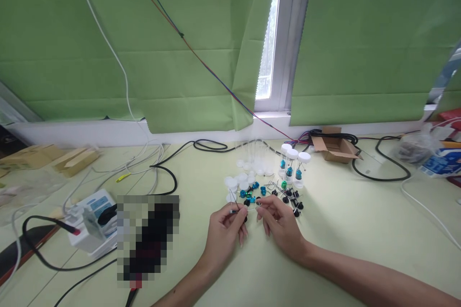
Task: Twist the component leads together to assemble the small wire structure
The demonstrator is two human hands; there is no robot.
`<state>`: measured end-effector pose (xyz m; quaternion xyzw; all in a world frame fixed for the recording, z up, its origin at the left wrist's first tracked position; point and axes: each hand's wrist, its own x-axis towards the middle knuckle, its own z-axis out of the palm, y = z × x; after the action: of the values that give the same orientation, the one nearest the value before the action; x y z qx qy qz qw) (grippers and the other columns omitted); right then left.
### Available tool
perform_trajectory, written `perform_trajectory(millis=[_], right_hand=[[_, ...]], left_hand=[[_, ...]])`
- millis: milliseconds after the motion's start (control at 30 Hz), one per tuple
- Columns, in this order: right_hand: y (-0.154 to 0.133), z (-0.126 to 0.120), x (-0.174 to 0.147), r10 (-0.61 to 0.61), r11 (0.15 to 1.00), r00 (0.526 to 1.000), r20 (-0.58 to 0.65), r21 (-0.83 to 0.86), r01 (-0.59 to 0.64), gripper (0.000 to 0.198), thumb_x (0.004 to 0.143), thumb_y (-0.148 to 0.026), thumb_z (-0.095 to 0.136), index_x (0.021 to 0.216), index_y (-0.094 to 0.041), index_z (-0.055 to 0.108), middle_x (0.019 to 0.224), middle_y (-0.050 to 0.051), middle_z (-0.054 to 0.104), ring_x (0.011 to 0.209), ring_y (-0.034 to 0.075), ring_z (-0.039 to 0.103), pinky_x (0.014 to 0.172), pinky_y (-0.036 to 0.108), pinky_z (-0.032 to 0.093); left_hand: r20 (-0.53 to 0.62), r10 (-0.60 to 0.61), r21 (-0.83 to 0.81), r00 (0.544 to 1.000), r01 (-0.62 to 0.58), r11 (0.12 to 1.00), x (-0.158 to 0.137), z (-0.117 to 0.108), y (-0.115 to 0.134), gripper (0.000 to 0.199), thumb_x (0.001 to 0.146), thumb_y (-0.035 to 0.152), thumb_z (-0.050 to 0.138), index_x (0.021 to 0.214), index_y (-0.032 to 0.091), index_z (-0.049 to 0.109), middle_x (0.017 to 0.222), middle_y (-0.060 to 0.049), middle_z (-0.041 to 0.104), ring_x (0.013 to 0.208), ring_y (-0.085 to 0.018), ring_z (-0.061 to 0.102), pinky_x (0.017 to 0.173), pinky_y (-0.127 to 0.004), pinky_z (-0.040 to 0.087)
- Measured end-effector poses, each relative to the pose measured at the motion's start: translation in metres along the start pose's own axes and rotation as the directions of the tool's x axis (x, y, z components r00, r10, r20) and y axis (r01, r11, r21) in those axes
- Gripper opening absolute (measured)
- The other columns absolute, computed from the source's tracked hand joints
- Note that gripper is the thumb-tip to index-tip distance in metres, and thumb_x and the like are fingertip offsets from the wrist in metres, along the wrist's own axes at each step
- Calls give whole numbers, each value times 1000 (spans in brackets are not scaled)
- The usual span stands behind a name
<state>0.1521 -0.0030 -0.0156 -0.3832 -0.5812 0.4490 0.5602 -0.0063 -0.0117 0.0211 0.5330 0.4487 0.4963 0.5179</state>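
My left hand (pixel 225 230) is closed in a pinch on a thin bent metal wire piece (pixel 251 209), with a small dark part poking out at its left side. My right hand (pixel 283 228) pinches the other end of the same piece, near a small dark tip. Just beyond my fingers lie several small blue fittings (pixel 263 191), a green fitting (pixel 284 184) and several black knob-like parts (pixel 296 212) with metal stems. White round caps (pixel 243 179) sit behind my left hand. My fingertips hide the ends of the wire piece.
Clear tubes (pixel 261 153) stand at the back. White-capped tubes (pixel 292 155) with blue fittings inside stand right of them. An open cardboard box (pixel 334 147) sits by the window. Cables and a white power strip (pixel 93 220) lie on the left, beside a pixelated dark object (pixel 151 235).
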Motion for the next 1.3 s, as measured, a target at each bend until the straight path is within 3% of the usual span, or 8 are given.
perform_trajectory(millis=[267,633,1033,1300], right_hand=[[-7,0,1,13,998,999,32,-69,-11,29,94,-36,53,71,-20,48,54,-5,51,38,7,42,40,21,33],[-13,-2,-1,-28,990,996,88,-139,40,31,95,-34,49,68,-21,43,49,-7,42,40,9,38,42,23,30],[-14,-3,0,-76,968,989,130,-226,104,44,98,-36,41,56,-23,36,40,-6,40,38,10,35,46,26,30],[-16,-4,1,-17,978,989,145,-203,47,47,98,-39,39,54,-23,35,37,-7,39,36,10,35,48,25,34]], left_hand=[[-4,1,14,1000,-1,1000,1,-1,-4,25,82,38,65,76,14,65,51,3,56,39,-9,48,39,-20,39],[-14,41,85,999,-40,996,0,0,-3,24,82,37,65,73,15,64,58,2,54,42,-10,49,40,-21,40],[34,199,224,979,-201,954,-7,1,-1,20,88,32,60,75,18,63,72,0,54,49,-9,50,43,-20,42],[63,265,303,962,-271,914,-9,-2,-3,19,89,28,58,74,19,63,76,-1,57,56,-10,51,47,-20,43]])
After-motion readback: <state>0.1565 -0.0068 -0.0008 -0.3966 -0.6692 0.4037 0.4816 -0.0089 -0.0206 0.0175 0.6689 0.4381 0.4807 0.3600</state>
